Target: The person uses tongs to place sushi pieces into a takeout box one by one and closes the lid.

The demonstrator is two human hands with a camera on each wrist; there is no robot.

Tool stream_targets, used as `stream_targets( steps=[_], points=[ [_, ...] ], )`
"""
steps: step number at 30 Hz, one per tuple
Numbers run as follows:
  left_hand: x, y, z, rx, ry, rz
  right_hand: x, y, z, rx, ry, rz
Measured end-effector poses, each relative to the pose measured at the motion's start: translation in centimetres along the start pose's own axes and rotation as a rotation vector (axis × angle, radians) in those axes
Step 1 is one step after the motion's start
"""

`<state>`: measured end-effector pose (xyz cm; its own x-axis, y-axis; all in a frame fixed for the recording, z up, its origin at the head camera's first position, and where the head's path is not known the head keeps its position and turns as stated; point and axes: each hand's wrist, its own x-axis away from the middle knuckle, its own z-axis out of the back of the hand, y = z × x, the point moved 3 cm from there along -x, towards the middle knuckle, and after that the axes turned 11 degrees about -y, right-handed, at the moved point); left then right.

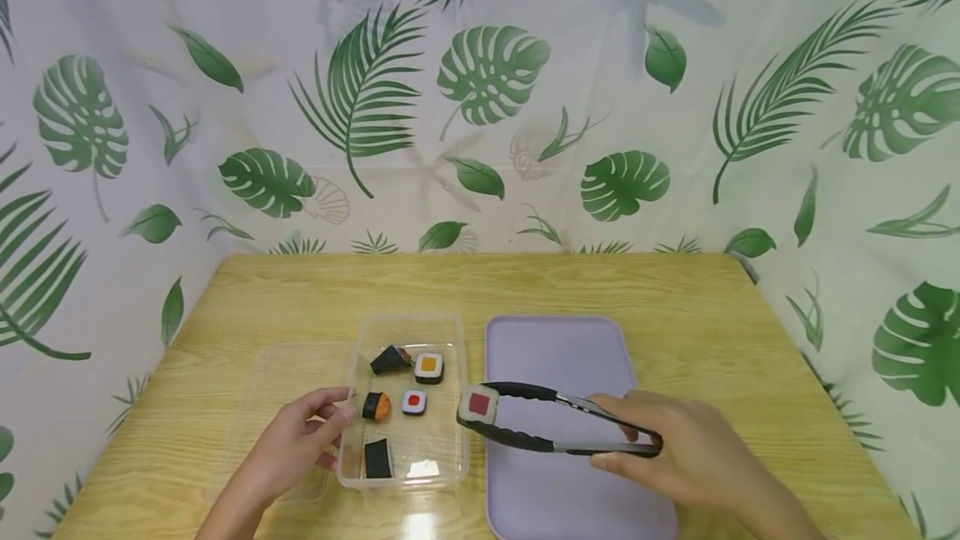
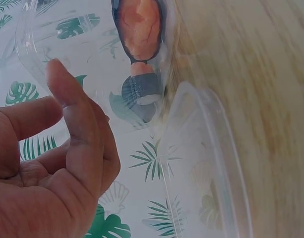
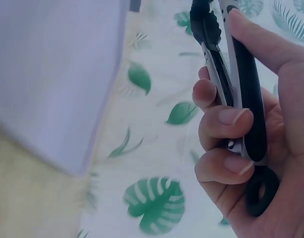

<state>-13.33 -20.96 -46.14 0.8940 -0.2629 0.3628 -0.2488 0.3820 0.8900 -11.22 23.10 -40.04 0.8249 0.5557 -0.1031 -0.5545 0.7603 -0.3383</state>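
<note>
Leaf-print curtains back a wooden table [image 1: 675, 298], where the right hand [image 1: 690, 452] squeezes black tongs [image 1: 555, 423] around a sushi piece [image 1: 478, 404], held just over the lilac tray [image 1: 562, 348]. Fingers relaxed, the left hand [image 1: 300, 440] touches the clear container [image 1: 408, 327], seemingly steadying it; five pieces remain inside.

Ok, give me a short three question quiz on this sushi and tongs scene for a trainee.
1. True or false: the tongs in the right hand grip a sushi piece with a red centre.
2. How many sushi pieces lie inside the clear container?
3. What does the left hand touch: A the purple tray, B the clear container, C the tongs?

Key:
1. True; the piece is held just past the container's right wall, at the purple tray's left edge.
2. Five.
3. B; its fingers rest at the container's left wall.
</note>
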Motion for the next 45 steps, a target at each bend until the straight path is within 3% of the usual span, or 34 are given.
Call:
stream_targets(
  steps=[13, 24, 34, 45],
  points=[
    [0.0, 0.2, -0.1, 0.008, 0.002, -0.002, -6.3, -3.4, 0.8, 0.088, -0.237, 0.161],
    [-0.2, 0.1, 0.0, 0.007, 0.001, -0.003, -9.6, -6.4, 1.9, 0.281, -0.335, 0.203],
    [-0.1, -0.1, -0.2, 0.009, 0.010, 0.017, -12.3, -8.6, 2.3, 0.307, -0.552, 0.101],
    [-0.2, 0.0, -0.1, 0.007, 0.009, 0.009, -13.9, -10.7, 2.2, 0.420, -0.612, 0.042]
  ],
)
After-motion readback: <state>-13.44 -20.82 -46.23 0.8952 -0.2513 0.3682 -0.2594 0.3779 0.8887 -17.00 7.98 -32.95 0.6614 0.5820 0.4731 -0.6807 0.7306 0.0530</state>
